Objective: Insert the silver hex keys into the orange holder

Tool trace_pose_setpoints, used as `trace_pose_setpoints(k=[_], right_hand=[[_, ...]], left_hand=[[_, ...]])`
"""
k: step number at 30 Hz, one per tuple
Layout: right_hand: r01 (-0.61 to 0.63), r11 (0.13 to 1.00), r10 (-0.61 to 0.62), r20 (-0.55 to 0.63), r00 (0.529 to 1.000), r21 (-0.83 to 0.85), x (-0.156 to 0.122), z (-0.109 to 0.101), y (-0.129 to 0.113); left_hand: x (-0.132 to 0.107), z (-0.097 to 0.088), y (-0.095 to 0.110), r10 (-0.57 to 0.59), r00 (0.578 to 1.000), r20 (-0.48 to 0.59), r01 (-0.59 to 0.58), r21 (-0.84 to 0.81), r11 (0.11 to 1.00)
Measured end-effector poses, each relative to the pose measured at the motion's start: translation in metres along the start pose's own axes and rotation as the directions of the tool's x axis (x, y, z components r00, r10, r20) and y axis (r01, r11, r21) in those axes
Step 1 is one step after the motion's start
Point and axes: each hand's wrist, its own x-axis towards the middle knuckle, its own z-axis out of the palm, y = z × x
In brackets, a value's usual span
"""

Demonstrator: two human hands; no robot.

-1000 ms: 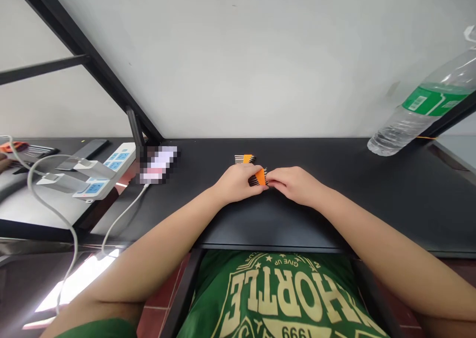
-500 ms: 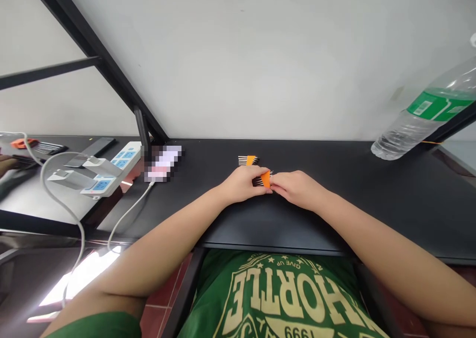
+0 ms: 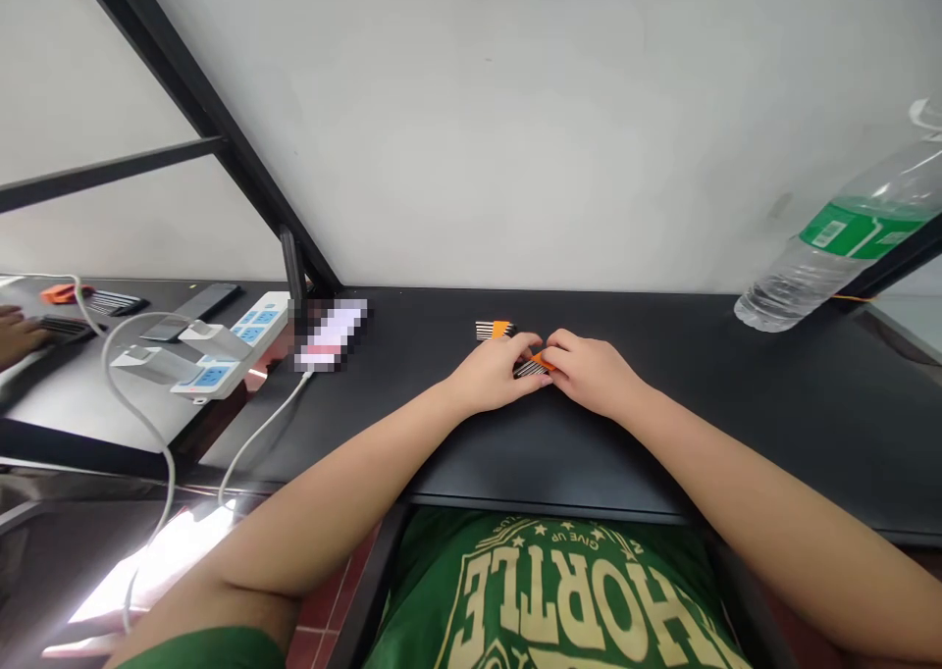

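A small bundle of thin dark and pale sticks (image 3: 528, 368) with an orange band (image 3: 543, 360) is between my hands, low over the black tabletop. My left hand (image 3: 490, 373) grips its left part, thumb below and fingers above. My right hand (image 3: 593, 370) pinches the orange band and hides the right end. Just behind my left hand lies a second bundle of the same look (image 3: 484, 331), also with an orange band, partly covered by my fingers. What exactly the sticks are is too small to tell.
A large clear bottle with a green label (image 3: 846, 232) leans at the right. To the left are a phone with a cable (image 3: 331, 334), a white power strip (image 3: 239, 340) with plugged-in chargers and a black frame post (image 3: 294, 257). At far left is another person's hand (image 3: 19, 338).
My right fingers have shifted onto the orange band, covering more of it, and the held bundle has turned a little. The view has tilted slightly upward.
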Motion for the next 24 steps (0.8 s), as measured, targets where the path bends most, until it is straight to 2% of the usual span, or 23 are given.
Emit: trace_pose_setpoints(k=[3, 5, 7, 9, 12, 17, 22, 24], right_hand=[[-0.113, 0.993, 0.114, 0.023, 0.993, -0.036, 0.002, 0.0, 0.01], [-0.207, 0.977, 0.208, 0.036, 0.977, -0.045, 0.004, -0.002, 0.018], [-0.303, 0.952, 0.305, 0.043, 0.952, -0.043, 0.004, -0.003, 0.027], [-0.385, 0.923, 0.386, 0.039, 0.922, -0.022, 0.005, -0.004, 0.035], [-0.473, 0.877, 0.474, 0.013, 0.881, 0.088, 0.005, -0.005, 0.045], [-0.582, 0.737, 0.616, 0.012, 0.788, 0.345, 0.009, -0.003, 0.059], [-0.672, 0.629, 0.685, 0.131, 0.717, 0.39, 0.011, -0.002, 0.071], [-0.684, 0.612, 0.701, 0.128, 0.701, 0.397, 0.011, -0.004, 0.072]], left_hand=[[0.0, -0.01, -0.008, 0.095, 0.977, -0.191, -0.047, 0.242, 0.969], [0.001, -0.019, -0.016, 0.085, 0.967, -0.238, 0.001, 0.338, 0.941], [0.002, -0.025, -0.024, 0.014, 0.982, -0.187, 0.063, 0.399, 0.915], [0.005, -0.027, -0.031, -0.038, 0.995, -0.09, 0.071, 0.402, 0.913], [0.009, -0.026, -0.037, -0.103, 0.995, -0.011, 0.1, 0.383, 0.918], [0.011, -0.025, -0.039, -0.166, 0.986, -0.015, 0.161, 0.359, 0.92], [0.007, -0.028, -0.034, -0.131, 0.991, 0.008, 0.118, 0.374, 0.92], [0.006, -0.027, -0.033, -0.088, 0.996, 0.009, 0.079, 0.358, 0.931]])
